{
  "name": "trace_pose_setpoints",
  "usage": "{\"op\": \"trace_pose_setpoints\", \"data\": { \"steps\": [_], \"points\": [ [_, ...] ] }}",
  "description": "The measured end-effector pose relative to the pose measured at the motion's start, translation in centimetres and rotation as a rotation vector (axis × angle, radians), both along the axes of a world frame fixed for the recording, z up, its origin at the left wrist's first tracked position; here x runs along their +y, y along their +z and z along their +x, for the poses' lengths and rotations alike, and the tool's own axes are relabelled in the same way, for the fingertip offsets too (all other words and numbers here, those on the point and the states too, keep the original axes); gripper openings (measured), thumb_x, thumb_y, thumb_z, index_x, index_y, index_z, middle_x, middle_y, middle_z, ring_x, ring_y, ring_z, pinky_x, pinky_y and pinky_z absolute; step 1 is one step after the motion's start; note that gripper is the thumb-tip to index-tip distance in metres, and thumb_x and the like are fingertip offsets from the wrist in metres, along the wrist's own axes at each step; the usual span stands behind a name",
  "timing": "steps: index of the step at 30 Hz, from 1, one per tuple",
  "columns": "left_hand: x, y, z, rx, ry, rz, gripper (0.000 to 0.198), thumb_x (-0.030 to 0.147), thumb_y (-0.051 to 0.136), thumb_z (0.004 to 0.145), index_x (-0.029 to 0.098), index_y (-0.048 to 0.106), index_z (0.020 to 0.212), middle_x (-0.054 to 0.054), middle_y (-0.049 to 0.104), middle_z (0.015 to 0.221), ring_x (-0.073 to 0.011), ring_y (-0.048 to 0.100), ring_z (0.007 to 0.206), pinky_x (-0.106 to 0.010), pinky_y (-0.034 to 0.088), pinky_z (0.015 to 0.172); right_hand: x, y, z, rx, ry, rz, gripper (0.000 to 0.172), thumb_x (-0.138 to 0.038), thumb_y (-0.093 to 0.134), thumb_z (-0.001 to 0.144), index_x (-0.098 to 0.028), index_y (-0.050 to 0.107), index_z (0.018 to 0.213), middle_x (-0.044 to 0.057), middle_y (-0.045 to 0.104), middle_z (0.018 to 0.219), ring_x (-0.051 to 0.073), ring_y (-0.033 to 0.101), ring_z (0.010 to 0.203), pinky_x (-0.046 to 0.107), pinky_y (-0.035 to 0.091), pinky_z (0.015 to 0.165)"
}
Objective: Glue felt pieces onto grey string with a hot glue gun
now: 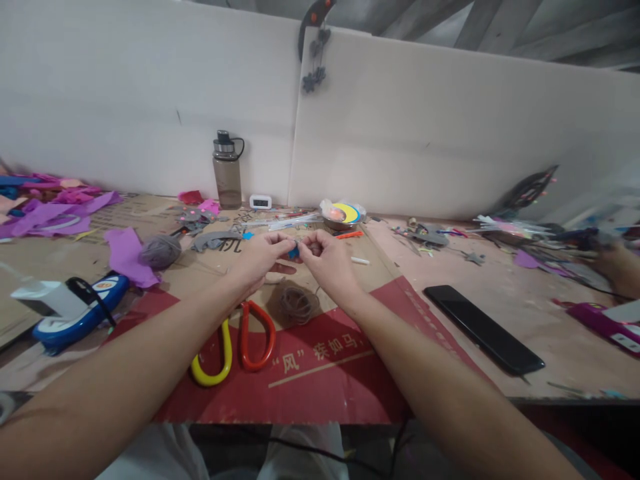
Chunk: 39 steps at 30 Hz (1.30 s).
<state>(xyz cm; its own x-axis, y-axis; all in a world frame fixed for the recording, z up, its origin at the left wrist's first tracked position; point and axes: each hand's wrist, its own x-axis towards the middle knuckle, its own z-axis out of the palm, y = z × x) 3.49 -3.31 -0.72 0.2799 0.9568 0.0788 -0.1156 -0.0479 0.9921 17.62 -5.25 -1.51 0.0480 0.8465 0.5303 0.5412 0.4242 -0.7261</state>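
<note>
My left hand (264, 257) and my right hand (326, 259) meet above the middle of the bench, fingers pinched together on a small blue piece (293, 251) held between them. Just below the hands lies a tangle of brown wire or thread (296, 303). Scissors with one yellow and one red handle (235, 343) lie on the red cardboard (330, 373) under my left forearm.
A black phone (483, 328) lies right of my right arm. A grey yarn ball (160, 251), purple felt scraps (127, 257), a blue-and-white tool (83, 312), a water bottle (227, 170), a small clock (261, 201) and a bowl (343, 215) surround the spot. Another person's hand (617, 267) is at far right.
</note>
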Motion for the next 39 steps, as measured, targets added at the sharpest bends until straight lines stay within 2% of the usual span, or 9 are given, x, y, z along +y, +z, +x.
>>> {"op": "trace_pose_setpoints", "data": {
  "steps": [2, 5, 10, 16, 23, 29, 39],
  "points": [
    [0.15, -0.06, -0.06, 0.044, 0.074, 0.053, 0.017, 0.029, 0.067, 0.066, 0.015, 0.06, 0.069, -0.001, 0.059, 0.067, -0.0084, 0.054, 0.057, -0.018, 0.041, 0.046, -0.08, -0.12, -0.08, -0.02, 0.009, 0.033, 0.012, -0.03, 0.051, 0.078, -0.019, 0.055, 0.074, -0.003, 0.049, 0.059, 0.011, 0.042, 0.054, 0.024, 0.032, 0.054],
    [0.44, -0.1, -0.1, 0.045, 0.155, 0.101, 0.014, 0.027, 0.066, 0.066, 0.015, 0.059, 0.066, 0.002, 0.053, 0.059, -0.005, 0.044, 0.05, -0.015, 0.028, 0.04, -0.19, -0.22, -0.3, 0.038, 0.048, 0.064, 0.01, -0.028, 0.049, 0.08, -0.019, 0.052, 0.083, -0.003, 0.052, 0.066, 0.011, 0.044, 0.057, 0.024, 0.034, 0.056],
    [0.4, 0.03, 0.02, -0.022, 0.181, 0.103, 0.013, 0.025, 0.065, 0.066, 0.016, 0.056, 0.067, 0.006, 0.044, 0.05, -0.0037, 0.034, 0.041, -0.017, 0.022, 0.04, -0.21, -0.15, -0.71, 0.127, 0.107, 0.016, 0.013, -0.031, 0.05, 0.08, -0.019, 0.049, 0.074, -0.003, 0.05, 0.065, 0.01, 0.043, 0.058, 0.024, 0.034, 0.056],
    [-0.08, 0.11, 0.36, -0.073, 0.137, 0.103, 0.012, 0.023, 0.065, 0.065, 0.016, 0.055, 0.067, 0.003, 0.05, 0.053, -0.0051, 0.042, 0.045, -0.018, 0.026, 0.042, 0.17, -0.28, -0.58, 0.257, 0.095, -0.061, 0.02, -0.035, 0.055, 0.075, -0.018, 0.05, 0.065, -0.004, 0.046, 0.058, 0.01, 0.039, 0.055, 0.024, 0.032, 0.053],
    [-0.41, 0.38, 0.54, -0.141, 0.086, 0.05, 0.014, 0.021, 0.067, 0.063, 0.015, 0.055, 0.066, 0.004, 0.052, 0.057, -0.0048, 0.046, 0.047, -0.018, 0.032, 0.045, -0.11, -0.09, -0.49, 0.18, -0.001, 0.003, 0.02, -0.034, 0.056, 0.076, -0.018, 0.05, 0.066, -0.004, 0.047, 0.059, 0.008, 0.039, 0.054, 0.023, 0.031, 0.053],
    [-0.27, 0.62, 0.51, -0.242, 0.018, -0.059, 0.015, 0.016, 0.068, 0.061, 0.014, 0.054, 0.065, 0.004, 0.052, 0.056, -0.0056, 0.048, 0.046, -0.019, 0.037, 0.047, 0.29, -0.19, -0.13, 0.252, 0.094, -0.036, 0.019, -0.036, 0.055, 0.077, -0.018, 0.056, 0.079, -0.005, 0.046, 0.059, 0.008, 0.036, 0.052, 0.021, 0.03, 0.051],
    [-0.07, 0.7, 0.37, -0.165, -0.084, -0.064, 0.011, 0.018, 0.067, 0.067, 0.01, 0.061, 0.071, -0.003, 0.062, 0.062, -0.0094, 0.057, 0.054, -0.021, 0.044, 0.053, 0.47, 0.39, 0.12, 0.334, 0.056, -0.157, 0.017, -0.033, 0.055, 0.069, -0.016, 0.054, 0.067, -0.004, 0.049, 0.057, 0.008, 0.039, 0.051, 0.021, 0.032, 0.051]
  ]
}}
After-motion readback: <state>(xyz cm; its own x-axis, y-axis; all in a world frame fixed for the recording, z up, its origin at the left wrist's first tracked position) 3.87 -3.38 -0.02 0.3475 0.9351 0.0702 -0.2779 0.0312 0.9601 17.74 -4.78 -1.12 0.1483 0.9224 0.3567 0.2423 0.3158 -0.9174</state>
